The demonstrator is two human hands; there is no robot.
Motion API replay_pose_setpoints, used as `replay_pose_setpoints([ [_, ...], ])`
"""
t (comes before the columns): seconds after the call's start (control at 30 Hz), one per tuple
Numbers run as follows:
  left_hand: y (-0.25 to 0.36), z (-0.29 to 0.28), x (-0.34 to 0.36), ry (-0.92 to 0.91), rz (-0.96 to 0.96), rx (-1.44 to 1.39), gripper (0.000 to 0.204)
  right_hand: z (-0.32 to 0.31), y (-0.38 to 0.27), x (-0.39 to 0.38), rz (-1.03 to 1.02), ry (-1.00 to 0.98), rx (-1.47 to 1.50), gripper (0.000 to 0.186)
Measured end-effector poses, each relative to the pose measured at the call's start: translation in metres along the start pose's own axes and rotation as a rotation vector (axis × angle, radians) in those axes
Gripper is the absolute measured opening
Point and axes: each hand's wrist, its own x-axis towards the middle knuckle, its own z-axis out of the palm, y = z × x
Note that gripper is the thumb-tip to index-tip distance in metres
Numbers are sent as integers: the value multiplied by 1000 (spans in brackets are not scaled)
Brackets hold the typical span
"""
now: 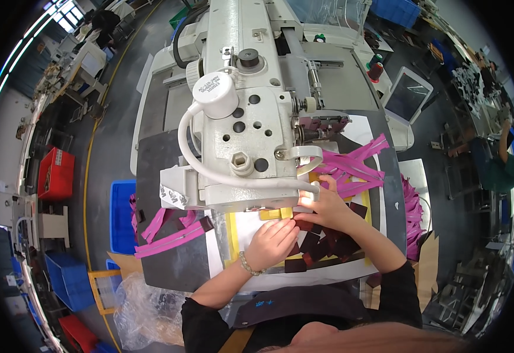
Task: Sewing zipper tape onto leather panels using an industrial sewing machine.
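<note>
A large pale sewing machine (239,141) stands in front of me, its head over the work area. Below the head, my left hand (271,242) lies with fingers stretched out, tips beside a yellow piece (275,213). My right hand (325,206) reaches in at the right of the head with its fingers apart, next to pink zippers (351,167). The machine head partly hides what lies at its fingertips. Several dark red and brown small pieces (327,244) are scattered under my right wrist. Left of the machine, another pink zipper (174,238) has a dark piece at its end.
A blue bin (121,217) stands at the table's left. Pink zippers hang in a bunch (411,217) at the right edge. Clear plastic wrapping (151,309) lies at the lower left. A screen (408,94) and thread cones (376,70) stand at the far right.
</note>
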Motion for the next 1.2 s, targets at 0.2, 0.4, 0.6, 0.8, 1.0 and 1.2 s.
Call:
replay_pose_setpoints([
  [0.2, 0, -1, 3, -135, -140, 7, 34, 2, 19, -7, -51, -115, 89, 31],
  [0.4, 2, 0, -4, -280, -265, -35, 38, 15, 28, -11, -39, -105, 158, 29],
  [0.6, 4, 2, -6, -331, -303, -95, 41, 12, 28, -12, -8, -181, 207, 30],
  [0.8, 4, 9, -20, -357, -199, -30, 43, 10, 23, -11, 16, -84, 253, 38],
  [1.0, 1, 19, -31, -378, -299, -250, 49, 6, 20, -9, 8, -26, 256, 39],
  [1.2, 0, 20, -20, -247, -310, -282, 51, 7, 19, -9, 30, -38, 304, 37],
])
